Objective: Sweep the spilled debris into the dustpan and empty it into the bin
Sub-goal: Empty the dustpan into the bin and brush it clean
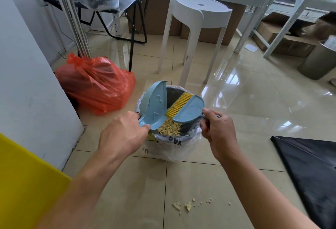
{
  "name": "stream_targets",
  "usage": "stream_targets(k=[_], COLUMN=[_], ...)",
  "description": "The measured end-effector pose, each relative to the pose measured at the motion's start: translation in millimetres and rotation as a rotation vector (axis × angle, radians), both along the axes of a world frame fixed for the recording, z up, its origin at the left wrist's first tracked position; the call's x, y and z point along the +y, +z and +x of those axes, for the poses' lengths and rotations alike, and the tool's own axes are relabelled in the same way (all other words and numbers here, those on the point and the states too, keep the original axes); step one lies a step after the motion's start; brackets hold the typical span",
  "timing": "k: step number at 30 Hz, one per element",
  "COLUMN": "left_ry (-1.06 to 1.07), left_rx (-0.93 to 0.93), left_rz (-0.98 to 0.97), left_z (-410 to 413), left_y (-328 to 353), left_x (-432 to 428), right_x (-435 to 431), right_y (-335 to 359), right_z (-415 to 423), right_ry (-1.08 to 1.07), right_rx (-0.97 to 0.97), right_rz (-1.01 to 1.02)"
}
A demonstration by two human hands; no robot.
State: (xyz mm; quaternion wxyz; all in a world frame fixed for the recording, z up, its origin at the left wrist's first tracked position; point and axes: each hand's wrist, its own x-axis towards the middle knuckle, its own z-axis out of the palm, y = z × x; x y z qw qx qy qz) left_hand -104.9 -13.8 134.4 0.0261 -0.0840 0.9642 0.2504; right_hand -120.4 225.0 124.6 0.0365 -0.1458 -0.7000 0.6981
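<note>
My left hand (123, 134) grips the handle of a light blue dustpan (156, 105), tipped steeply over a grey bin (181, 137) lined with a clear plastic bag. My right hand (216, 128) grips a blue hand brush (189, 109) with yellow bristles (179, 104), held over the bin with the bristles against the pan's edge. Pale yellow debris (170, 128) lies in a heap inside the bin below the pan. A few pale crumbs (188, 206) remain scattered on the floor tiles in front of the bin.
An orange plastic bag (96, 83) sits left of the bin by the white wall. A white stool (196, 28) stands behind the bin. A black sheet (309, 165) lies on the floor at the right. A metal bucket (318, 61) stands far right. A yellow board (23, 183) leans at lower left.
</note>
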Motion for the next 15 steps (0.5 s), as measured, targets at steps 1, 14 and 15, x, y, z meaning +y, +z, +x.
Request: stream_targets(k=[1, 14, 15], left_ry=[0.005, 0.036, 0.021], left_rx=[-0.021, 0.045, 0.041], left_rz=[0.047, 0.088, 0.097], left_z=[0.3, -8.8, -9.2], left_y=[1.6, -0.9, 0.2], left_x=[0.8, -0.3, 0.5], right_x=[0.3, 8.1, 6.5], right_y=[-0.5, -5.5, -4.2], right_z=[1.1, -1.1, -0.9], right_ry=[0.024, 0.063, 0.092], right_rx=[-0.030, -0.188, -0.191], right_rz=[-0.068, -0.153, -0.166])
